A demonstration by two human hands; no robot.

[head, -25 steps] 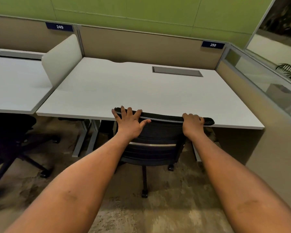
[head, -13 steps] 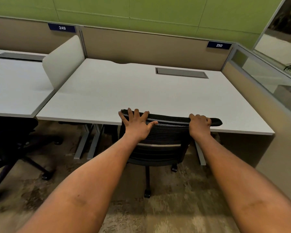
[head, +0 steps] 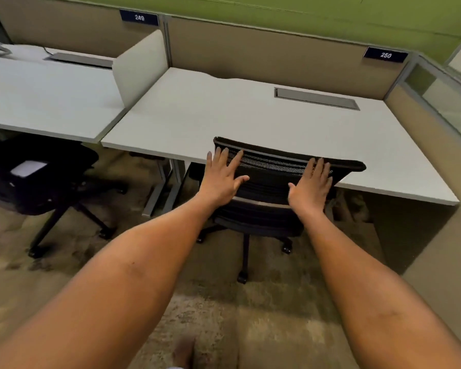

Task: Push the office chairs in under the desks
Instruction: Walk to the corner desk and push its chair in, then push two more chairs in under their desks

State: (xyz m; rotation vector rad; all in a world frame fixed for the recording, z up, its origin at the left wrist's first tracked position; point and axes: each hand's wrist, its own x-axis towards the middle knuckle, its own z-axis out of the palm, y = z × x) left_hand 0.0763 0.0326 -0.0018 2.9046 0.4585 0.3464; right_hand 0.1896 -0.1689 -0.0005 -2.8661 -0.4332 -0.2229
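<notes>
— Green wall (head: 277,6) up top, tan partition (head: 264,46) below it, and two white desks side by side on brown carpet (head: 210,315). Which desk has the chair?

— Desk 250 (head: 250,121), the right one; its number plate (head: 385,55) sits on the partition behind it. The chair (head: 272,187) is black mesh, with its backrest at the desk's front edge and its top rim showing above the desktop. The seat is tucked underneath, and the base and casters stand on the carpet just in front of the desk.

— And the hands?

— Both lie flat on the rear of the backrest. The left hand (head: 222,179) is at the backrest's left edge, fingers spread wide and pointing up, thumb out to the right. The right hand (head: 313,183) is toward the right side, fingers straight and closer together, thumb out to the left. Neither grips anything; the palms press against the mesh.

— Anything on the desktop?

— Only a grey cable hatch (head: 317,98) set into the surface near the back.

— What about the left desk?

— Desk 249 (head: 45,102) is split from the other by a low white divider (head: 141,67). A second chair (head: 37,177) stands at it, dark, seat partly under the front edge, with something white lying on the seat. I cannot tell what it is.
</notes>
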